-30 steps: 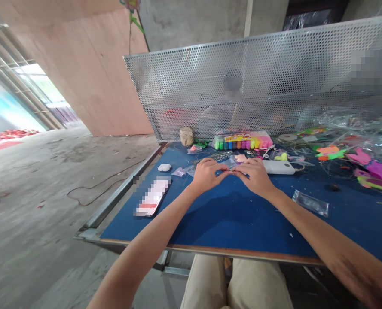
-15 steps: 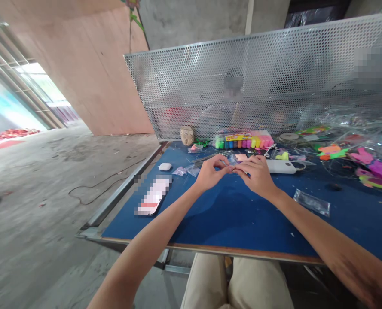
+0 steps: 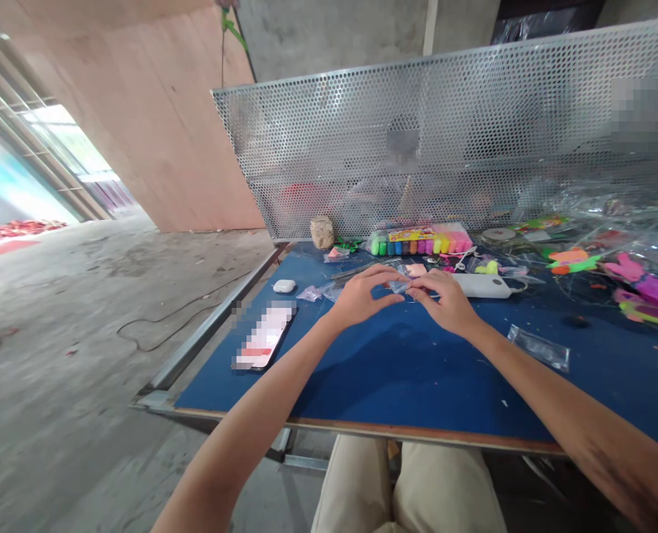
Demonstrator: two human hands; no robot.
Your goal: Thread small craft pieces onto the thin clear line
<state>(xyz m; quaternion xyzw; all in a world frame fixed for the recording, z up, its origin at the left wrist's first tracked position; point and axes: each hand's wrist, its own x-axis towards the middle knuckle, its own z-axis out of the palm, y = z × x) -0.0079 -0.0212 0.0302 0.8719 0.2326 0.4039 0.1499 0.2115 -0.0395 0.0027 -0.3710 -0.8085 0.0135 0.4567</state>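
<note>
Over the middle of the blue table (image 3: 362, 385), both hands meet almost fingertip to fingertip. My left hand (image 3: 362, 296) has its thumb apart from its curved fingers, with a gap between and nothing visible held. The fingers of my right hand (image 3: 442, 300) are pinched together. What they hold, if anything, is too small to make out. Just behind the fingertips shows a clear plastic bag (image 3: 400, 285), and a peach-coloured piece (image 3: 416, 270) lies beyond it. A white power strip (image 3: 481, 286) lies right behind my right hand.
To the left lie a phone (image 3: 267, 337), a white earbud case (image 3: 284, 286) and a small bag of purple bits (image 3: 309, 294). A pack of coloured clay (image 3: 420, 240) stands near the perforated metal panel (image 3: 334, 148). Foam shapes (image 3: 645, 285) and a clear bag (image 3: 539, 348) are on the right.
My left thumb and fingers have spread apart from a pinch, and the left hand has moved slightly away from the right fingertips. My right hand stays pinched at nearly the same place.
</note>
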